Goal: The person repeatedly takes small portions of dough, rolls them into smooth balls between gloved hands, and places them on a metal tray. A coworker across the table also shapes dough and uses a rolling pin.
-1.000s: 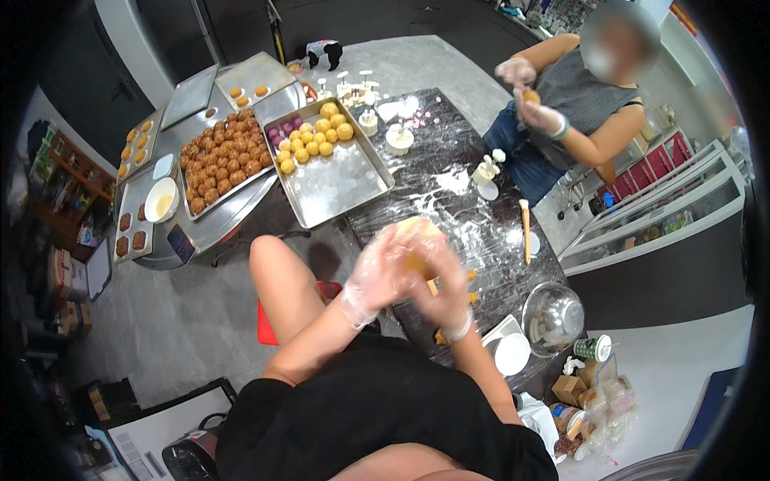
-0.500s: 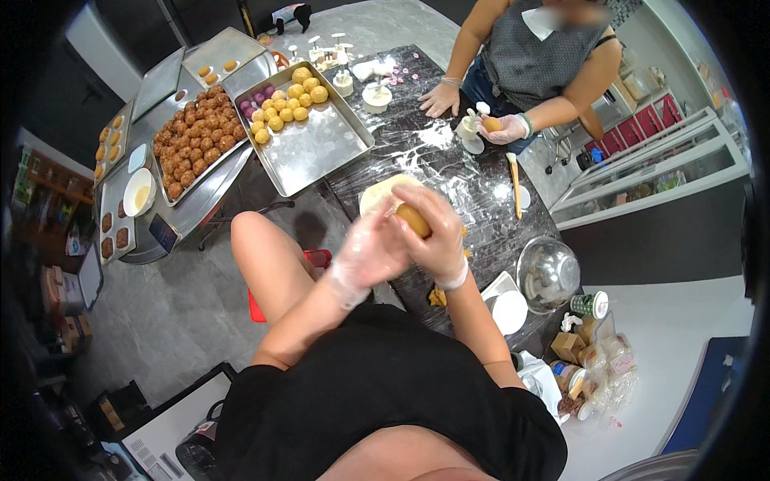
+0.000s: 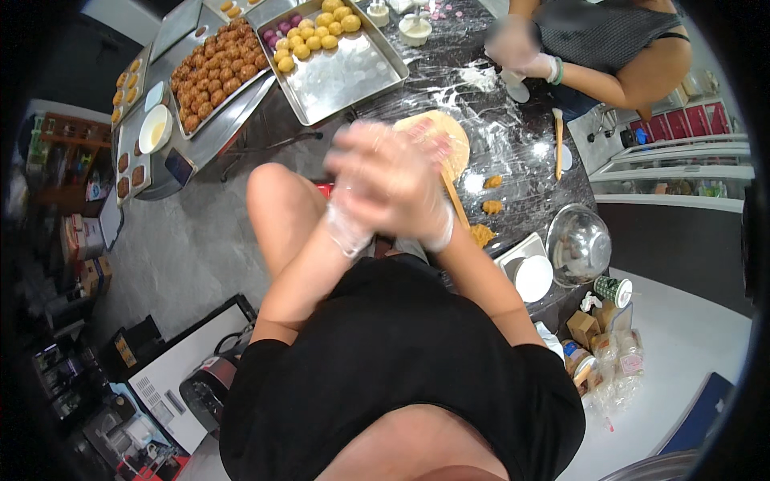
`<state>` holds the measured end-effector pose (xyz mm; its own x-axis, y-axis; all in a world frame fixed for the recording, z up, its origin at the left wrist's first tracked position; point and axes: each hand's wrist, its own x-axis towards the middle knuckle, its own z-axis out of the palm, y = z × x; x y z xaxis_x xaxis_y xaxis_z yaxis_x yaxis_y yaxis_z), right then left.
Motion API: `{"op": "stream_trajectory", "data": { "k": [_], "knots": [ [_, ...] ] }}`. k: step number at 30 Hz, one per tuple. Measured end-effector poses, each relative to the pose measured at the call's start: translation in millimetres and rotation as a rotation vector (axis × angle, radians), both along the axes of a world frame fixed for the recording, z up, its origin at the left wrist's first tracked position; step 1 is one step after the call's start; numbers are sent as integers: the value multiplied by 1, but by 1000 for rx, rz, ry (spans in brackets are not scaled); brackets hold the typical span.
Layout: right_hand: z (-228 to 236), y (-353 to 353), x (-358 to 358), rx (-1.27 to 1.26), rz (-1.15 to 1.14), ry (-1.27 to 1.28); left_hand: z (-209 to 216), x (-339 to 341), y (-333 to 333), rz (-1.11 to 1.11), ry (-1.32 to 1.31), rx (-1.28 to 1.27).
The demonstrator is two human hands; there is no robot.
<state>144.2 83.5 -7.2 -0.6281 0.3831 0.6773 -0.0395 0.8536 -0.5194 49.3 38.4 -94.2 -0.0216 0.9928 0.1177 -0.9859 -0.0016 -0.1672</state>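
My left hand [image 3: 353, 180] and my right hand [image 3: 411, 176], both in clear gloves, are pressed together above the near table edge. Motion smears the fingers. The brownish-yellow dough ball they held a moment ago is hidden between the palms. Just beyond my right hand lies a flat, round, cream-coloured piece [image 3: 451, 140] on the dark floured table [image 3: 521, 180]. A thin tan stick [image 3: 455, 199] reaches from it toward me. To the right sit small orange dough lumps [image 3: 492, 207], with a larger lump [image 3: 481, 234] nearer my right wrist.
A metal tray [image 3: 337, 84] carries yellow and purple balls; another tray holds many brown balls [image 3: 216, 76]. A steel bowl [image 3: 577, 244], a white dish [image 3: 532, 278] and a brush [image 3: 559, 144] stand right. Across the table a person's gloved hands [image 3: 525, 60] work.
The view has shifted, so the table contents sit higher and further right. My hands have closed together over the dough ball, hiding it. The other person's hands have come together.
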Motion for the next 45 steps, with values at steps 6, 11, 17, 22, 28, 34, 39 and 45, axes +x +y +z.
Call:
{"op": "stream_trajectory", "data": {
  "k": [6, 11, 17, 22, 28, 34, 39, 45],
  "knots": [
    [-32, -2, 10, -162, 49, 88, 67, -29, -12, -126, 384, -359],
    [-28, 16, -8, -262, -77, 55, -9, 5, -23, -264, 195, -425],
    [-16, -6, 15, -116, 124, -40, -21, -26, -18, -234, 347, -314],
    [-40, 26, 12, -375, -132, 23, -9, -12, 1, -347, -20, 129],
    [-14, 10, -10, -165, 13, -53, 2, -14, 1, -233, 271, -309],
    [-10, -13, -14, -84, 46, 0, 49, -53, -6, -186, 335, -210],
    [-6, 11, -21, -244, -213, 7, 53, -28, -8, -302, 505, -476],
    [-12, -19, -20, 7, -121, 15, 26, -23, 2, -279, 333, 28]
  ]
}}
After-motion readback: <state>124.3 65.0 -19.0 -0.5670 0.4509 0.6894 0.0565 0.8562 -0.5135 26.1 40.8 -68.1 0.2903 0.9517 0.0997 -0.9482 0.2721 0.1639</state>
